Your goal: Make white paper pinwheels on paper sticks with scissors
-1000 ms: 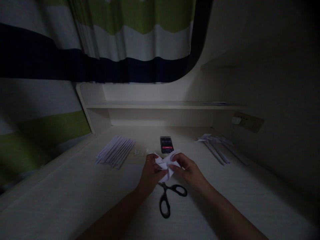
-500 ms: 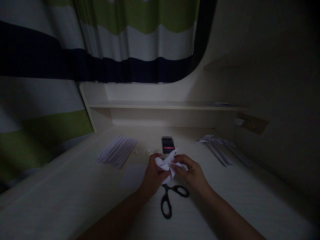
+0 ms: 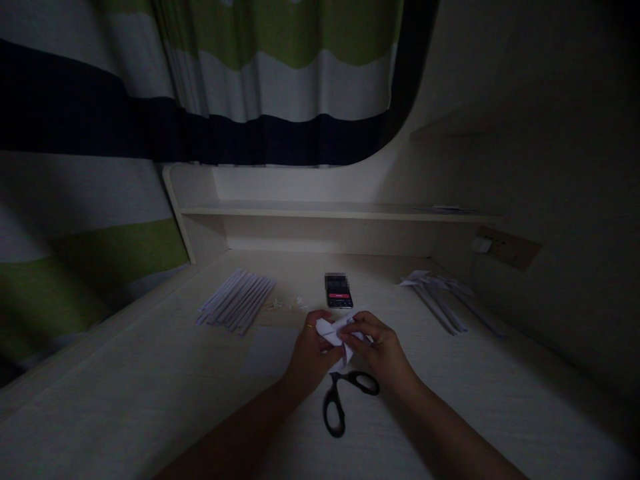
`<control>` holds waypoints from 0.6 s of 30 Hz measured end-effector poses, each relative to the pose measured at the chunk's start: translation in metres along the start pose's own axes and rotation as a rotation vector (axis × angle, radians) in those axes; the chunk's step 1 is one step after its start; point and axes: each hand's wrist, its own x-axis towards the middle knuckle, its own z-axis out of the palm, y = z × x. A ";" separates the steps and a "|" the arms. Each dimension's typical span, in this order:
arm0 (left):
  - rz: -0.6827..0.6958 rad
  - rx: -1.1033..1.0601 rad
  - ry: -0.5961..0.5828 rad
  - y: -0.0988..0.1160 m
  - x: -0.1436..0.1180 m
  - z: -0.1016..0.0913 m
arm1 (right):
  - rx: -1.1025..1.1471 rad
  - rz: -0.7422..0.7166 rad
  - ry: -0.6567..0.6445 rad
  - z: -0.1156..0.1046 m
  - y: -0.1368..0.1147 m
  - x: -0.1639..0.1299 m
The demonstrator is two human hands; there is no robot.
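Between my two hands is a white paper pinwheel (image 3: 330, 331) with folded, pointed blades. My left hand (image 3: 314, 350) grips it from the left, thumb in front and fingers behind. From the right, my right hand (image 3: 377, 343) pinches the paper near its middle with thumb and fingers. Black-handled scissors (image 3: 334, 408) lie on the desk just below the hands, their blades hidden. A white paper sheet (image 3: 265, 350) lies flat to the left of my left hand. Just beyond the hands is a phone (image 3: 339, 295) with a lit screen.
Several rolled paper sticks (image 3: 237, 300) lie in a row at left, near small pale bits (image 3: 287, 303). Finished-looking pinwheels on sticks (image 3: 435, 300) rest at right. A shelf (image 3: 320, 210) runs along the back, and a wall socket (image 3: 507, 247) holds a white plug.
My right fingers have moved over the pinwheel's middle, and a blade that stood up is now pressed down. Both hands have shifted slightly rightward in view.
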 end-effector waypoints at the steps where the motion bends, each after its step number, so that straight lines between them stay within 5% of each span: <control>1: 0.006 -0.005 -0.008 0.000 0.000 0.000 | -0.010 0.002 0.009 0.000 0.000 0.000; 18: 0.097 -0.090 -0.097 0.005 -0.001 -0.001 | -0.196 -0.106 0.032 -0.002 -0.004 -0.003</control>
